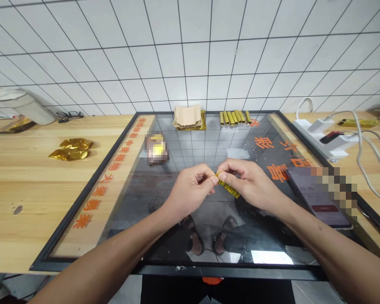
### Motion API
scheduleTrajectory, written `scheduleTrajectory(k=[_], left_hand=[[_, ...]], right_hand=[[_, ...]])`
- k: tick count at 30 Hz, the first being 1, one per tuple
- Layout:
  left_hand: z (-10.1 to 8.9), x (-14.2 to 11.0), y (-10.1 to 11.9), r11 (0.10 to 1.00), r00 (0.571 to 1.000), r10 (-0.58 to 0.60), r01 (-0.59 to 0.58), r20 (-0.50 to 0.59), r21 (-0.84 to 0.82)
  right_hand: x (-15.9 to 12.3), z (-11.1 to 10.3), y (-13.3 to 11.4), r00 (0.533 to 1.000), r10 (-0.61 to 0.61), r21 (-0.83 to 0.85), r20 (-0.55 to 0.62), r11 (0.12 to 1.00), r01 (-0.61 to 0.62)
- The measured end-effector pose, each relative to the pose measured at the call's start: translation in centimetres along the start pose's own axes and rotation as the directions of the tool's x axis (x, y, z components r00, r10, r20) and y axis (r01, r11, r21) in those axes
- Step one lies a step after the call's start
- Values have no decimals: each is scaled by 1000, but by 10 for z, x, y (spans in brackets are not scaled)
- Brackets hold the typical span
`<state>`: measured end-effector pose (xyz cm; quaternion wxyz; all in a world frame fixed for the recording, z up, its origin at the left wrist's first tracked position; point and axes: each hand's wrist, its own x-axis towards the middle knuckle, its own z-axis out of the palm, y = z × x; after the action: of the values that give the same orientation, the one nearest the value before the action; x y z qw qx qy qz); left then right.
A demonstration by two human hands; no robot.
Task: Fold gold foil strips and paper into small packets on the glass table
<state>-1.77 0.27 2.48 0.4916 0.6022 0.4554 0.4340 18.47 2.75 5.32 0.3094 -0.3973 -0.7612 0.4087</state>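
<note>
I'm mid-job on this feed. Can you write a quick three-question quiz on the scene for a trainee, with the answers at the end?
1. True or false: the right grip is holding the small gold roll.
2. Fill in: in the picture, the row of gold rolls lies to the ____ of the paper stack.
3. Which of these lies on the wood left of the black frame?
A. phone
B. crumpled gold foil
C. power strip

Key:
1. True; its upper end is at the fingertips of the left grip.
2. right
3. B
</note>
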Motion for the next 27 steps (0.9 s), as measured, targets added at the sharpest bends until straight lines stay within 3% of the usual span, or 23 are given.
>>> scheduleTrajectory(k=[7, 11, 16, 22, 27], left_hand=[[-5, 4, 2, 999, 990, -20, 15, -136, -42], [-5, 6, 3, 999, 995, -4, 1, -104, -32], [-5, 6, 1, 1000, 1000, 9, -9, 27, -23], [-6, 5, 0, 1000, 1000, 4, -4, -19, 8], [-4, 4, 3, 1000, 1000, -10, 9, 30, 18]], right_hand=[[4, -1, 6, 999, 42, 7, -18, 999, -42], [3, -4, 5, 999, 22, -30, -30, 999, -23], [1, -2, 3, 1000, 21, -58, 7, 998, -20], [2, 1, 10, 999, 28, 10, 38, 1000, -29], [1, 1, 10, 999, -46, -69, 4, 997, 46]])
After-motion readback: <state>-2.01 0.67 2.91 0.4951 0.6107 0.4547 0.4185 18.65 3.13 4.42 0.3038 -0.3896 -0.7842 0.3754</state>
